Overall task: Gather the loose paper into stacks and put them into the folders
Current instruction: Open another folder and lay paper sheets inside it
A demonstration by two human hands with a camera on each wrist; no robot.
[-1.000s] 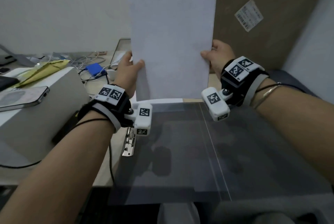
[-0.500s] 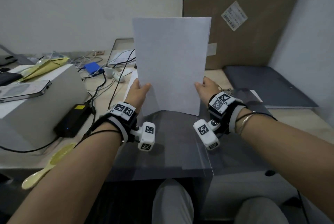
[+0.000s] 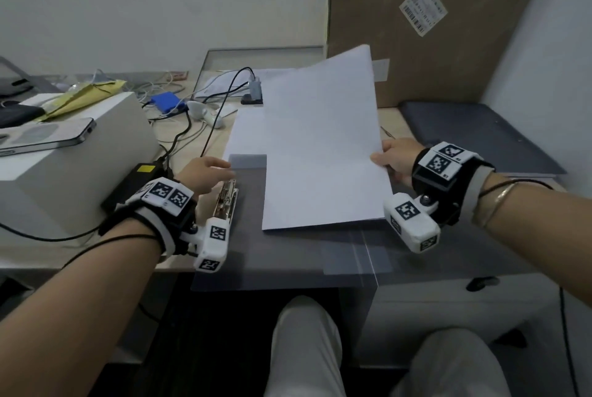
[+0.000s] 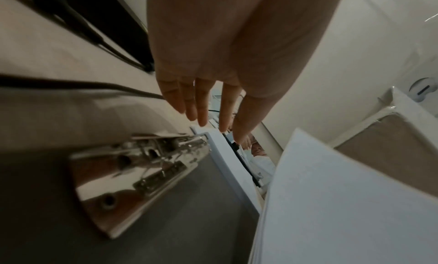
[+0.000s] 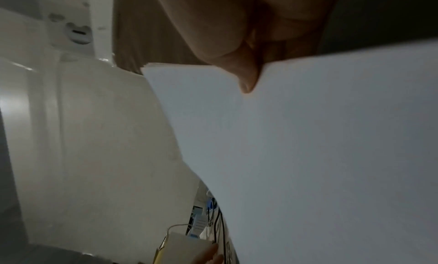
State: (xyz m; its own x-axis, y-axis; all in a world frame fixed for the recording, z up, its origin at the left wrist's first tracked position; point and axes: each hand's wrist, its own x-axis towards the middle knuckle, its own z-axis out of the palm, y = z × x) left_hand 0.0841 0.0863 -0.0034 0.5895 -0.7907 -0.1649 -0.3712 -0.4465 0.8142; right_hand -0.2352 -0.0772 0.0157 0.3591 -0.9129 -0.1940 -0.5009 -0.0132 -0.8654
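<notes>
A stack of white paper (image 3: 320, 146) slants over the open grey folder (image 3: 288, 252) that lies at the desk's front edge. My right hand (image 3: 392, 159) pinches the stack's right edge, thumb on top, as the right wrist view shows on the paper (image 5: 320, 155). My left hand (image 3: 208, 169) has its fingers (image 4: 201, 107) straight and holds nothing; it hovers just above the folder's metal clip (image 3: 228, 201) (image 4: 137, 174). More white sheets (image 3: 246, 133) lie flat on the desk behind the folder.
A white box (image 3: 64, 166) with a phone (image 3: 41, 137) on it stands at the left, with a black power adapter (image 3: 134, 182) and cables beside it. A second dark folder (image 3: 474, 137) lies at the right. A large cardboard board (image 3: 416, 21) leans on the back wall.
The upright paper stack has come down and tilted flatter over the folder. My left hand has let go of its left edge and moved down to the folder's metal clip.
</notes>
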